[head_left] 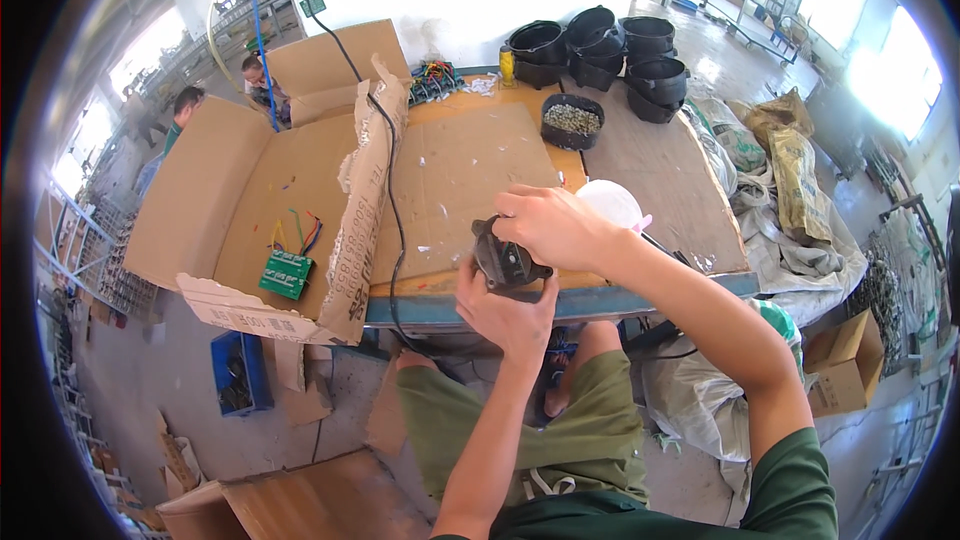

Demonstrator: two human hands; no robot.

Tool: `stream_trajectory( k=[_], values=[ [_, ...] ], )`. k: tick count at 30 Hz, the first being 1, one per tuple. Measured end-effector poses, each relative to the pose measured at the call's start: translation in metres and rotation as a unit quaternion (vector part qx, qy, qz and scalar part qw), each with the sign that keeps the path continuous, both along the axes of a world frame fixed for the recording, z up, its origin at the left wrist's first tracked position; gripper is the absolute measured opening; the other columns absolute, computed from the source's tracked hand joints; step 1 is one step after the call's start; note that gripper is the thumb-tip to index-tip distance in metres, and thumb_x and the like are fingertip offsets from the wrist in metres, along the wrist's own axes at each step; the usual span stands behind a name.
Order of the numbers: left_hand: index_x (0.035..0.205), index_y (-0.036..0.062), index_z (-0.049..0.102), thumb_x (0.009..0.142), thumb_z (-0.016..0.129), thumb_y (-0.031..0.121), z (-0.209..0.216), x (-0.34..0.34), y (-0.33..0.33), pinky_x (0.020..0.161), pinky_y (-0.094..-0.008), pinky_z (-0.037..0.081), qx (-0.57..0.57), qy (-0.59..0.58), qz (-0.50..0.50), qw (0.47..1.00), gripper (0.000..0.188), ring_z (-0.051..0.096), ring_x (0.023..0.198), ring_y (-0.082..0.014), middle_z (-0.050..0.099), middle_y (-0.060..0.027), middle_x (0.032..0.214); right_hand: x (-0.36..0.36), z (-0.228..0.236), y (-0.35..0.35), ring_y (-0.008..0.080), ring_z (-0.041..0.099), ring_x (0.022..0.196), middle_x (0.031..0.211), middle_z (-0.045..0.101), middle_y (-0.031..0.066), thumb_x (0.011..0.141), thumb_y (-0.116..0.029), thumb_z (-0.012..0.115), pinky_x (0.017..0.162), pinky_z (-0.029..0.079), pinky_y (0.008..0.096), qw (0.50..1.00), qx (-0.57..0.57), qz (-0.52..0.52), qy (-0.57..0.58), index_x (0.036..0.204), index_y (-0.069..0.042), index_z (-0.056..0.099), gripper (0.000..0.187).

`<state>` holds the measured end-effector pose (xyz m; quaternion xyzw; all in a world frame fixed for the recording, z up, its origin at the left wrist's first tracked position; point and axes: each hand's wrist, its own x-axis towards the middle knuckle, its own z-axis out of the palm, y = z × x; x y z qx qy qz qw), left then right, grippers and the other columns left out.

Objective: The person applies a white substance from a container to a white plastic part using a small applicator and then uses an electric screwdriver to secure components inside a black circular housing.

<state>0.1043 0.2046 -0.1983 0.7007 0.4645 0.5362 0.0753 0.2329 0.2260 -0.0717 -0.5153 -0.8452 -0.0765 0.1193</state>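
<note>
A black box-like housing (pixel 508 262) is held over the front edge of the workbench. From below, my left hand (pixel 500 318) wraps its fingers and thumb around it. My right hand (pixel 560 222) is closed at the housing's top, its fingertips pressed on the upper rim; whether they also pinch a small part is hidden. Beside my right hand lies a white round lid-like piece (pixel 612 203). In the open cardboard box (pixel 235 190) to the left sits a green circuit board (pixel 286 274) with coloured wires.
Several black pots (pixel 597 45) stand at the back right, behind a black tub (pixel 573 122) of small metal pieces. More wired boards (pixel 434 82) lie by the wall. A black cable (pixel 391 200) crosses the bench (pixel 440 155). Sacks (pixel 800 185) fill the right side; people work far left.
</note>
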Motion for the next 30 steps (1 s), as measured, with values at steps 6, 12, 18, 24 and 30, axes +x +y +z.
stream_trajectory(
  k=[6,12,18,24,30],
  values=[
    [0.136,-0.0064,0.031,0.062,0.095,0.040,0.005,-0.002,-0.003,0.102,-0.0525,0.035,0.003,0.000,-0.018,1.000,0.108,0.045,0.125,-0.0415,0.042,-0.0254,0.137,-0.002,0.008,-0.004,0.0288,0.061,0.100,0.100,0.062,0.0065,0.073,-0.013,0.075,0.079,0.056,0.0408,0.998,0.055,0.003,0.007,0.091,-0.007,0.073,0.019],
    [0.142,-0.0075,0.027,0.066,0.093,0.034,-0.002,-0.037,-0.004,0.108,-0.0472,0.034,-0.037,-0.046,-0.144,0.988,0.110,0.040,0.128,-0.0358,0.035,-0.0222,0.141,0.000,0.040,-0.068,0.0304,0.060,0.094,0.104,0.064,0.0102,0.079,-0.013,0.077,0.081,0.051,0.0408,0.944,0.276,-0.098,0.151,0.112,-0.008,0.071,0.035],
    [0.135,-0.0011,0.039,0.087,0.077,0.019,0.076,-0.079,0.063,0.102,-0.0399,0.038,0.030,-0.190,-0.145,0.970,0.064,0.047,0.118,-0.0238,0.045,-0.0143,0.130,0.045,-0.013,-0.186,0.0405,0.065,0.068,0.077,0.067,0.0202,0.092,-0.022,0.070,0.068,0.053,0.0488,0.805,0.051,-0.484,0.338,0.131,0.004,0.053,0.051],
    [0.107,0.0018,0.060,0.093,0.069,0.020,0.172,0.040,0.185,0.079,-0.0314,0.051,-0.041,0.013,-0.312,0.949,0.024,0.065,0.088,-0.0178,0.067,-0.0100,0.096,0.058,-0.026,-0.169,0.0452,0.070,0.080,0.084,0.070,0.0278,0.094,-0.039,0.064,0.074,0.056,0.0514,0.794,-0.081,-0.552,0.242,0.142,0.013,0.036,0.076],
    [0.103,0.0042,0.073,0.084,0.066,0.016,0.138,0.176,0.241,0.088,-0.0415,0.056,-0.012,0.414,-0.435,0.799,0.023,0.072,0.097,-0.0334,0.074,-0.0201,0.100,0.038,-0.044,-0.142,0.0382,0.073,0.074,0.078,0.072,0.0217,0.093,-0.037,0.066,0.068,0.057,0.0478,0.782,-0.110,-0.577,0.207,0.135,0.011,0.045,0.067]
  ],
)
